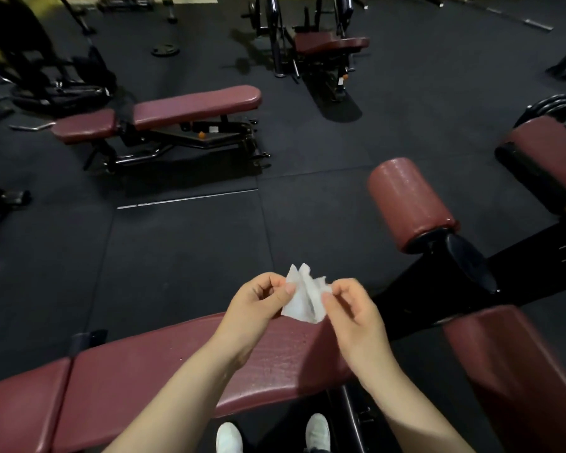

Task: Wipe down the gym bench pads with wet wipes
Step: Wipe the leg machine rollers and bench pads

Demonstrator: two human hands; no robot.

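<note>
We pinch the wet wipe (pixel 304 294) in both hands (pixel 258 297) (pixel 348 307); should spread it flat before wiping the maroon bench pad (pixel 164 364).

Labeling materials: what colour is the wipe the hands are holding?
White. The wet wipe, pinched between the left hand and right hand, shows clearly in the head view.

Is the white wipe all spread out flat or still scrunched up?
Scrunched: the wet wipe hangs creased between left hand and right hand, pinched at its edges.
</note>
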